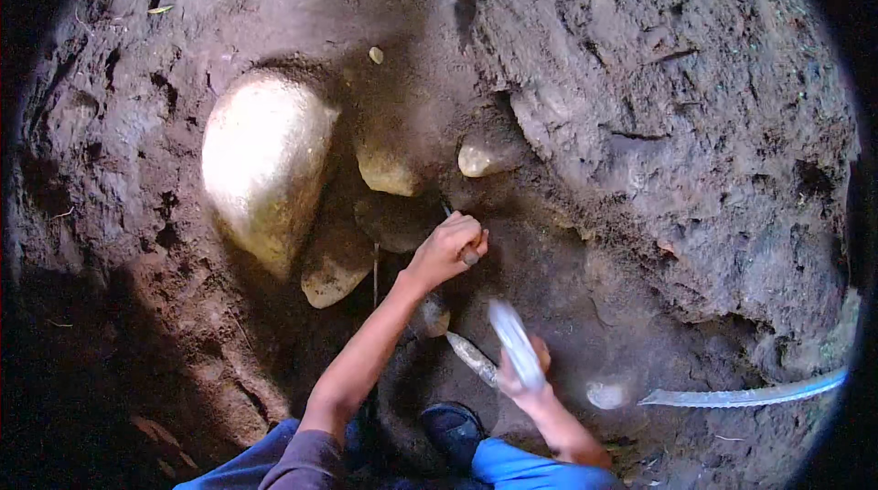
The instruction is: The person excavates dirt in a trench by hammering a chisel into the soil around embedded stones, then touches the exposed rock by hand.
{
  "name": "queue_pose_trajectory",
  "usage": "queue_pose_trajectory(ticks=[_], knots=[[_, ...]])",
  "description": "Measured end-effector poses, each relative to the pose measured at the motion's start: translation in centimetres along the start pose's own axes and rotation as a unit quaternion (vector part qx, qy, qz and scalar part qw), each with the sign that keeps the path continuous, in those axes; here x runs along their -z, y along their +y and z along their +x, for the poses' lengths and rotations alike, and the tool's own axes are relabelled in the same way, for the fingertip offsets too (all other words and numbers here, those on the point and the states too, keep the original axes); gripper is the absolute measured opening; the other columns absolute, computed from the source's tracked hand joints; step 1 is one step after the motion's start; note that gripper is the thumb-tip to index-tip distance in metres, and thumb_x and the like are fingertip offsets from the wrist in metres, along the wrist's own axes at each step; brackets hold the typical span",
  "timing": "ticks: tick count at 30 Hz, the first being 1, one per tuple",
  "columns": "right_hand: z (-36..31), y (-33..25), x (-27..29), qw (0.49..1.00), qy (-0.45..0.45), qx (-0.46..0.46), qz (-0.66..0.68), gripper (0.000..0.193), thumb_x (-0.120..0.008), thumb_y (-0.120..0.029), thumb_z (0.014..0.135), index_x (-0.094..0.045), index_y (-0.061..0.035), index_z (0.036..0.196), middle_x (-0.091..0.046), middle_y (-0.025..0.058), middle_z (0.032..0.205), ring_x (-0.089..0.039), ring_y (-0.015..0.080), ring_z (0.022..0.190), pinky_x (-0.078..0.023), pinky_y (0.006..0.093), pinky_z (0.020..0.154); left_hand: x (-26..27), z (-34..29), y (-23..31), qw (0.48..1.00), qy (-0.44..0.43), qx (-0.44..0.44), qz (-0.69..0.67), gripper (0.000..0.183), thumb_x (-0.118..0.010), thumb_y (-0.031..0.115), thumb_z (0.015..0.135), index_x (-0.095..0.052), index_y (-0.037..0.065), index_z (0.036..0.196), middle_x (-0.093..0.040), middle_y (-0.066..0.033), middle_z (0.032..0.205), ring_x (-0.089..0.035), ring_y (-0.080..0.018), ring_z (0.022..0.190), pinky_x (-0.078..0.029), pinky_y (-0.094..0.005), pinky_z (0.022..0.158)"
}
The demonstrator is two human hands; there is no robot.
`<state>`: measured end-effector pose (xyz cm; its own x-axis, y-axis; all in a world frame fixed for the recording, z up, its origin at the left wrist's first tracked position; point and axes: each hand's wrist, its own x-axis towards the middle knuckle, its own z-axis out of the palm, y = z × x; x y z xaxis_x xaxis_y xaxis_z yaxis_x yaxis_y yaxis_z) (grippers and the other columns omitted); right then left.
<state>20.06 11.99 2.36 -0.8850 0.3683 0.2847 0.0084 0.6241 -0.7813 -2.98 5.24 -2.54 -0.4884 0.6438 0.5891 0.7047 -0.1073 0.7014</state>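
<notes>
My left hand [450,247] is closed in a fist round a dark rod [446,206], like a chisel. Its thin end shows past the far side of the fist, and a rounded grey end shows by the fingers. The soil and stones hide its tip. Lower and to the right, my right hand [526,371] is closed on a pale grey, elongated tool [517,344], smeared by motion; its exact kind is unclear. Just left of that hand lies a pale, rough stick-like piece [473,360], its near end close to the fingers. A small rounded stone [432,316] lies below my left wrist.
A large pale boulder [265,161] sits in the soil at left, with smaller stones [334,275], [389,170] and a pale stone [477,159] beyond my hands. A rough earth bank [677,124] rises at right. A curved silvery ribbed strip [745,394] lies lower right. My dark shoe [453,430] is below.
</notes>
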Motion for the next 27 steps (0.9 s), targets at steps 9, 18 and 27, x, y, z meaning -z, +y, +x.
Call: queue_pose_trajectory(ticks=[9,18,27], knots=[[0.9,0.1,0.2,0.995,-0.072,-0.036,-0.063,0.032,-0.06,-0.022,0.095,-0.054,0.0062,0.11,-0.062,0.0226,0.063,-0.064,0.0421,0.057,-0.05,0.0492,0.049,0.3,-1.1,0.1,0.999,-0.039,0.011,-0.004,0.022,-0.067,-0.001,0.07,-0.046,0.006,0.071,-0.049,-0.0082,0.068,-0.053,-0.0272,0.068,-0.04,-0.0352,0.069],[2.3,0.4,-0.1,0.983,-0.128,-0.113,-0.071,0.027,-0.063,-0.028,0.093,-0.061,-0.0012,0.099,-0.063,0.0199,0.066,-0.063,0.0398,0.055,-0.049,0.049,0.051,0.4,-0.7,0.2,1.0,-0.002,0.03,0.007,0.029,-0.069,-0.004,0.071,-0.042,0.005,0.067,-0.047,-0.0091,0.064,-0.051,-0.028,0.063,-0.041,-0.0364,0.069],[3.0,-0.4,-0.2,0.984,-0.13,-0.097,-0.069,0.027,-0.063,-0.025,0.095,-0.059,-0.002,0.107,-0.067,0.0199,0.071,-0.067,0.0375,0.058,-0.052,0.0459,0.05,0.2,-1.7,0.5,0.999,0.011,0.035,0.005,0.028,-0.07,-0.004,0.072,-0.044,0.004,0.068,-0.051,-0.0103,0.066,-0.054,-0.0298,0.066,-0.043,-0.0372,0.071]])
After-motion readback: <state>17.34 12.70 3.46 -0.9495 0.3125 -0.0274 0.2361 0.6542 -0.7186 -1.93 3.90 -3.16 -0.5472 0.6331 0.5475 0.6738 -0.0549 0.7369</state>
